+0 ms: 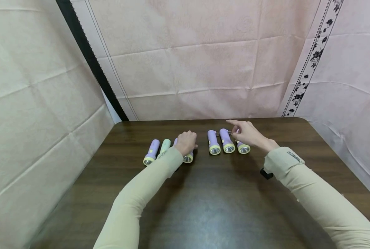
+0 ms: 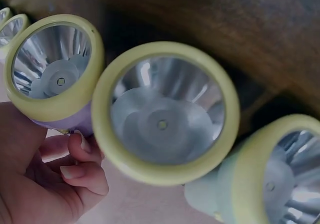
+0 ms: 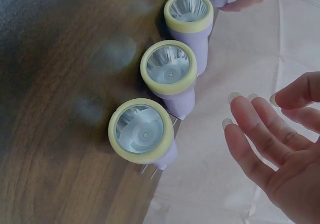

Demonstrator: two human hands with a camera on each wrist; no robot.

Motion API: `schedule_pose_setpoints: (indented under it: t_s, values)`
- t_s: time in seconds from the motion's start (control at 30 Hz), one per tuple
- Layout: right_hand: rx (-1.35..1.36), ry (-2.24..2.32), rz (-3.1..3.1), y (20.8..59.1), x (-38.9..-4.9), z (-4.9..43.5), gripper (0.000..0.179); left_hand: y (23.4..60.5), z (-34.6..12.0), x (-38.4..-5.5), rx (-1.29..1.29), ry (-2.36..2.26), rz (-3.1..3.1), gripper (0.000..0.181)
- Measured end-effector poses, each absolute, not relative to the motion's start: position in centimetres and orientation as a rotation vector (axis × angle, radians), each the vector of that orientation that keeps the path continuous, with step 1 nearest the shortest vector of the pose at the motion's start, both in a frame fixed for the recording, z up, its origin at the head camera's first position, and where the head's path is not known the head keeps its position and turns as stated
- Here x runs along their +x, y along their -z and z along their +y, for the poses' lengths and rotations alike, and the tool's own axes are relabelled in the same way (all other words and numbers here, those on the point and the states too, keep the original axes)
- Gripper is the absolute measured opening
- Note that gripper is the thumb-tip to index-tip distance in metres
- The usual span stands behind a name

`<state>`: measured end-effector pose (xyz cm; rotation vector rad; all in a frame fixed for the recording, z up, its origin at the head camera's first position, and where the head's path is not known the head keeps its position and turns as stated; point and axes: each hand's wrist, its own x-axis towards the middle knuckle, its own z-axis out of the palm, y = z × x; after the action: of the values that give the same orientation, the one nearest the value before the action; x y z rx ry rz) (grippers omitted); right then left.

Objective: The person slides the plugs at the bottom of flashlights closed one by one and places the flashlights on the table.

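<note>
My left hand (image 1: 186,142) grips a purple flashlight (image 2: 65,119) with a yellow rim, its fingertips against the body; in the head view only the flashlight's lens end shows below the hand. Close beside it stands another yellow-rimmed flashlight (image 2: 165,176), then a mint green flashlight (image 1: 165,145) and a purple flashlight (image 1: 152,149) at the row's left end. My right hand (image 1: 250,133), holding nothing, hovers by the rightmost purple flashlight (image 1: 243,148) and partly covers it in the head view. Its fingers are loosely bent, the index finger extended leftward.
Two more purple flashlights, one outer (image 1: 213,141) and one middle (image 1: 227,141), lie in the right group, lenses toward me. Thin metal prongs (image 3: 154,174) stick out beside the nearest one. The dark wooden table (image 1: 203,200) ends at a pale cloth backdrop (image 1: 188,69).
</note>
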<state>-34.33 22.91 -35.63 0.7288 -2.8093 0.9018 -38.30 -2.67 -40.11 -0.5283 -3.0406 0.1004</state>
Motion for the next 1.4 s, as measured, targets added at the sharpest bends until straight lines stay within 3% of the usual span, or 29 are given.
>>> schedule_pose_setpoints:
  t_s: [0.43, 0.77, 1.1, 1.4]
  values:
    - [0.749, -0.889, -2.816, 35.6, -34.2, 22.7, 0.056, 41.0, -2.8, -38.3, -0.507, -0.185, -3.048, 0.023]
    - [0.759, -0.856, -2.803, 35.5, -34.2, 22.9, 0.052, 40.5, -2.5, -38.0, -0.437, -0.211, -3.045, 0.040]
    - [0.744, -0.839, -2.813, 35.4, -34.1, 23.2, 0.049, 38.9, 1.8, -38.3, -0.483, 0.009, -2.941, 0.029]
    - [0.704, -0.777, -2.786, 35.6, -34.3, 23.8, 0.044, 39.3, 5.4, -39.7, -0.295, 0.359, -3.119, 0.041]
